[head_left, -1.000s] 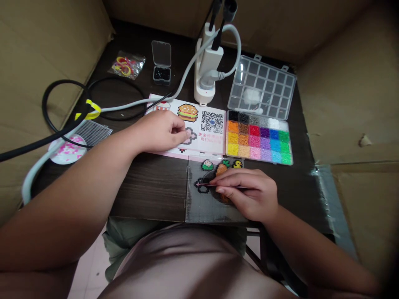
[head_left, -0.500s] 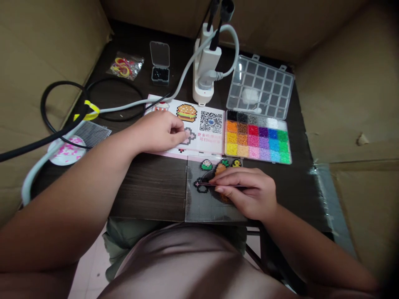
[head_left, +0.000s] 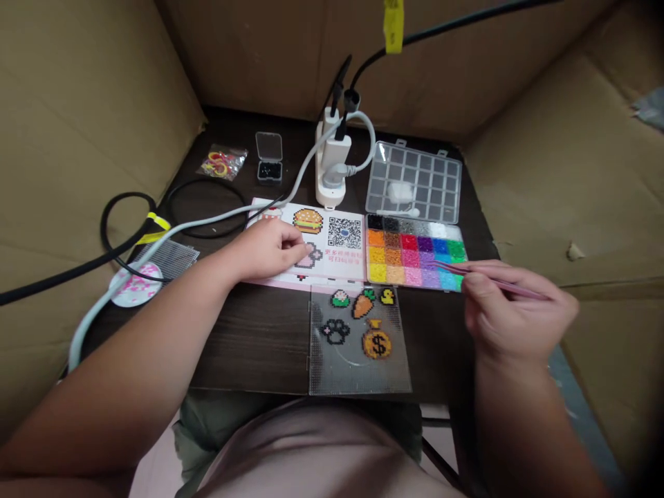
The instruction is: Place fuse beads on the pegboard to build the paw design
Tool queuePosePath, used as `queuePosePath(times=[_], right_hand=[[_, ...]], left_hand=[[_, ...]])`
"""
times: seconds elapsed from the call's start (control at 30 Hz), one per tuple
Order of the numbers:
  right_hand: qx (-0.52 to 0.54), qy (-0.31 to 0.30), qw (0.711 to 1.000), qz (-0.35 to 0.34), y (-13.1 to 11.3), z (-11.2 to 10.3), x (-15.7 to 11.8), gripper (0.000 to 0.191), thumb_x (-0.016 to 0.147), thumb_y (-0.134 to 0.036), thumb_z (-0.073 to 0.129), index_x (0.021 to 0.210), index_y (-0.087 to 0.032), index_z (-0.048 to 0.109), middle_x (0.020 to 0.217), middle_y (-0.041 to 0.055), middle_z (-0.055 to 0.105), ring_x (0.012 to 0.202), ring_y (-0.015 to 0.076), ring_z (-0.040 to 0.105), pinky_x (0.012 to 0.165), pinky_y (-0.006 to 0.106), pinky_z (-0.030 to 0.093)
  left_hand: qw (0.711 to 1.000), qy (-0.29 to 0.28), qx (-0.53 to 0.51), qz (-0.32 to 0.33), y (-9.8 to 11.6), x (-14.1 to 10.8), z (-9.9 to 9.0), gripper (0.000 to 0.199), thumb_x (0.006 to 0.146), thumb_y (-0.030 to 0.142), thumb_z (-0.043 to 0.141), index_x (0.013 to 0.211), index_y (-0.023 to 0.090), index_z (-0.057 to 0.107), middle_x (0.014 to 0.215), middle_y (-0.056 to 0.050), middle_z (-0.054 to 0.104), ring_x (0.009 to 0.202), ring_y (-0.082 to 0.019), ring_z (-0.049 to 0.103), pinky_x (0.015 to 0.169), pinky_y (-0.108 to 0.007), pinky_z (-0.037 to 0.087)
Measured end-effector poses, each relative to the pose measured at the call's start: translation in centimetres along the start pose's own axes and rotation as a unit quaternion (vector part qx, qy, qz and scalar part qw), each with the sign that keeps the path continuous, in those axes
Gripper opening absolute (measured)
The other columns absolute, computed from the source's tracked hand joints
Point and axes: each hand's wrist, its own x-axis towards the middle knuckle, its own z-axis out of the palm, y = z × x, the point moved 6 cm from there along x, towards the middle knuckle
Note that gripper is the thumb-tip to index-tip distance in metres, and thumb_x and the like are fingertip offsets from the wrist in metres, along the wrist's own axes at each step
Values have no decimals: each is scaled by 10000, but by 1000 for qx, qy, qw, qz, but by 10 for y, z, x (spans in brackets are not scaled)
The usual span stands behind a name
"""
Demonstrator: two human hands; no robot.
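Lifting away from the clear pegboard (head_left: pixel 357 377) and its bead figures, the right hand (head_left: pixel 519 311) pinches slim tweezers (head_left: pixel 498 283) closed, their tips over the corner of the bead tray (head_left: pixel 409 286), while the loosely curled, empty left hand (head_left: pixel 267 249) rests on the pattern card (head_left: pixel 342 256).

A person's right hand (head_left: pixel 519 311) holds slim tweezers (head_left: pixel 501 282) with their tips over a compartmented bead tray (head_left: pixel 415 252), just beyond a clear pegboard (head_left: pixel 357 373) bearing a bead carrot (head_left: pixel 363 304), money bag (head_left: pixel 377 342) and paw print (head_left: pixel 335 332). The left hand (head_left: pixel 267 250) rests on a printed pattern card (head_left: pixel 345 259) beside the pegboard's far edge.
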Motion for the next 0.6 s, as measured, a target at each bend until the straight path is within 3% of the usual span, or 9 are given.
queuePosePath(times=[0.23, 0.4, 0.53, 0.6], right_hand=[[-50, 88, 995, 18, 3, -36, 20, 104, 733, -230, 965, 799, -265, 892, 815, 96, 845, 698, 233, 796, 633, 339, 622], [25, 134, 987, 89, 16, -32, 20, 225, 621, -379, 1012, 704, -253, 845, 691, 75, 801, 647, 269, 790, 496, 351, 607], [83, 160, 973, 143, 34, -28, 18, 359, 471, -364, 1047, 635, -165, 797, 566, 75, 732, 493, 215, 705, 353, 261, 462], [95, 147, 972, 155, 42, -27, 18, 365, 476, -360, 1048, 650, -162, 796, 598, 76, 755, 477, 183, 690, 354, 238, 467]], left_hand=[[992, 86, -95, -2, 3, -5, -20, 386, 857, 437, 602, 555, 242, 459, 534, 37, 466, 551, -126, 420, 568, -319, 352], [983, 148, -102, -27, -5, -3, -27, 418, 833, 376, 598, 501, 246, 379, 505, 50, 362, 535, -117, 342, 541, -308, 280], [980, 172, -92, -48, -9, -2, -27, 445, 851, 354, 582, 486, 246, 351, 521, 52, 325, 552, -118, 324, 567, -314, 276], [982, 159, -87, -58, -11, -1, -25, 454, 871, 361, 573, 490, 248, 354, 513, 51, 334, 543, -122, 325, 567, -319, 274]])
